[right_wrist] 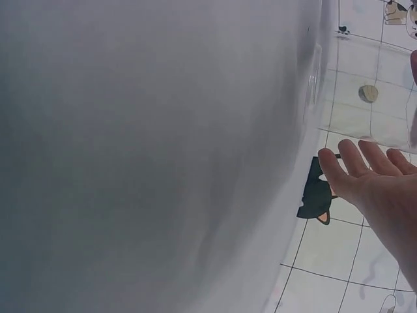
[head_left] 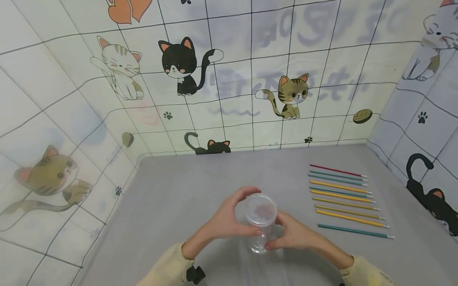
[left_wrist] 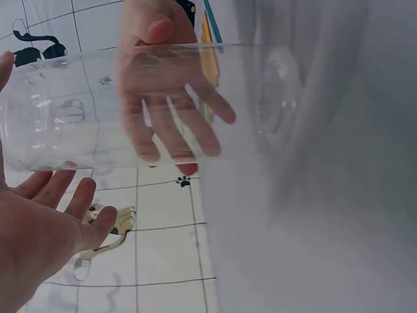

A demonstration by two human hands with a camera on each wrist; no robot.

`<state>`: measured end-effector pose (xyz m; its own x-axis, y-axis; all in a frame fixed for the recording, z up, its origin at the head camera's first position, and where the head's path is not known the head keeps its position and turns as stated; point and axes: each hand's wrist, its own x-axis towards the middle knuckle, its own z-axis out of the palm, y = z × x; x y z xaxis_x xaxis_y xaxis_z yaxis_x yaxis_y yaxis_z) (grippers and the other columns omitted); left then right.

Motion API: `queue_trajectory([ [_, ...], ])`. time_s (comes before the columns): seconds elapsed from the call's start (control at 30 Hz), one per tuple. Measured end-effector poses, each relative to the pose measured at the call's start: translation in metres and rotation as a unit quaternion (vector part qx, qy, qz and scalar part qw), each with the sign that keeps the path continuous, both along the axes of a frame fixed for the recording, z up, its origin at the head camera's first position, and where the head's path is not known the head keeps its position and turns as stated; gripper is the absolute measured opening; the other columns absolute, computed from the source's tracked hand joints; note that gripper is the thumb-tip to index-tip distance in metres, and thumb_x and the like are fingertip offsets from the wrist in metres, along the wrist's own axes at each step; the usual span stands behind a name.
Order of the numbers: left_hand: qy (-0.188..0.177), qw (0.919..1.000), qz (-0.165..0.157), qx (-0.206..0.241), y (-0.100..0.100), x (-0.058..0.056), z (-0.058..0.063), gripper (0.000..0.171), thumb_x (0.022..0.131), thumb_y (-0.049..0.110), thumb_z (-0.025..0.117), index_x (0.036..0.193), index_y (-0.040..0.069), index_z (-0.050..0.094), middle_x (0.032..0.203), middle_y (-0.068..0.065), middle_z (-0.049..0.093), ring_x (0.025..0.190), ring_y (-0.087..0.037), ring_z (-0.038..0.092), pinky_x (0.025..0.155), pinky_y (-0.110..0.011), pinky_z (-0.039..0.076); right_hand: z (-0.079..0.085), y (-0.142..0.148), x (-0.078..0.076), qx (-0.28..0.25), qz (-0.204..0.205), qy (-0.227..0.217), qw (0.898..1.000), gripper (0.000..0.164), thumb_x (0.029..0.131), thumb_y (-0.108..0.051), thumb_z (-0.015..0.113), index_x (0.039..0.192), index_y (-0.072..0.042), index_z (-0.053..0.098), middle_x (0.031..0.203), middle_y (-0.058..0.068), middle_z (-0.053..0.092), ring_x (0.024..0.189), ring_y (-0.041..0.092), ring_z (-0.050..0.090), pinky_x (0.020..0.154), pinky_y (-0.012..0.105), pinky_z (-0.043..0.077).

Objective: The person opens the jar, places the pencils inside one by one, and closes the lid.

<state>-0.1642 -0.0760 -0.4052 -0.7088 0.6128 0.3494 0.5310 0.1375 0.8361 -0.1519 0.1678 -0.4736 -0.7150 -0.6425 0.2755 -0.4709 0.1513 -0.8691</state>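
Note:
A clear, transparent jar [head_left: 262, 236] with a round lid [head_left: 261, 209] stands upright between both hands in the head view. My left hand [head_left: 229, 218] holds its upper part, thumb in front and fingers reaching round the far side. Lower down, my right hand [head_left: 295, 232] grips the other side, its thumb near the base. In the left wrist view, the right hand's fingers show through the see-through wall of the jar [left_wrist: 85, 124]. The right wrist view catches only part of the jar [right_wrist: 355, 111] beside the right hand [right_wrist: 381, 192]. Whether the base touches the table cannot be told.
Several pencils in red, teal and yellow lie in a column on the right of the grey table [head_left: 186, 186]; one is a teal pencil [head_left: 354, 231]. A cat-patterned tiled sheet [head_left: 236, 115] walls the table at the back and sides.

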Motion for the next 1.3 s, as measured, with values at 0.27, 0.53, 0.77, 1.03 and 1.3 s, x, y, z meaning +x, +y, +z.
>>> queue_trajectory([
  [0.27, 0.040, 0.9991, -0.003, 0.013, -0.002, -0.001, -0.001, 0.086, 0.068, 0.015, 0.091, 0.143, 0.012, 0.047, 0.138, 0.003, 0.057, 0.124, -0.017, 0.053, 0.108, -0.047, 0.039, -0.004, -0.004, -0.002, -0.017, 0.013, -0.013, 1.000, 0.077, 0.076, -0.014, 0.088, 0.141, -0.002, 0.048, 0.135, 0.005, 0.058, 0.125, 0.019, 0.052, 0.103, 0.037, 0.044],
  [0.53, 0.012, 0.9990, -0.029, 0.031, 0.011, -0.001, 0.004, 0.079, 0.070, 0.010, 0.090, 0.139, 0.013, 0.050, 0.135, 0.001, 0.058, 0.115, -0.020, 0.058, 0.094, -0.046, 0.051, -0.007, -0.007, -0.003, -0.034, 0.039, -0.034, 0.998, 0.073, 0.080, -0.011, 0.085, 0.142, -0.004, 0.047, 0.136, 0.008, 0.056, 0.125, 0.016, 0.050, 0.104, 0.034, 0.043],
  [0.77, -0.008, 0.9993, -0.015, 0.035, 0.017, 0.001, 0.003, 0.068, 0.075, 0.011, 0.087, 0.134, 0.016, 0.054, 0.131, 0.000, 0.061, 0.112, -0.020, 0.059, 0.092, -0.041, 0.052, -0.006, -0.007, -0.002, -0.036, 0.035, -0.021, 0.998, 0.072, 0.081, -0.012, 0.084, 0.141, -0.003, 0.046, 0.134, 0.012, 0.057, 0.122, 0.018, 0.053, 0.103, 0.033, 0.044],
  [1.03, -0.001, 0.9995, 0.007, 0.031, 0.019, 0.005, 0.003, 0.070, 0.073, 0.010, 0.087, 0.133, 0.017, 0.053, 0.127, 0.003, 0.062, 0.108, -0.017, 0.060, 0.089, -0.044, 0.054, -0.006, -0.008, 0.000, -0.024, 0.015, -0.006, 1.000, 0.070, 0.081, -0.016, 0.085, 0.139, -0.008, 0.048, 0.132, 0.005, 0.058, 0.120, 0.018, 0.055, 0.100, 0.034, 0.048],
  [1.3, 0.009, 0.9988, 0.027, 0.039, 0.021, 0.008, 0.002, 0.069, 0.072, 0.010, 0.087, 0.132, 0.015, 0.053, 0.122, 0.000, 0.065, 0.105, -0.024, 0.063, 0.088, -0.042, 0.054, -0.006, -0.010, 0.000, -0.030, 0.010, -0.003, 0.999, 0.070, 0.080, -0.015, 0.086, 0.138, -0.006, 0.049, 0.131, 0.007, 0.059, 0.119, 0.017, 0.055, 0.099, 0.033, 0.049],
])
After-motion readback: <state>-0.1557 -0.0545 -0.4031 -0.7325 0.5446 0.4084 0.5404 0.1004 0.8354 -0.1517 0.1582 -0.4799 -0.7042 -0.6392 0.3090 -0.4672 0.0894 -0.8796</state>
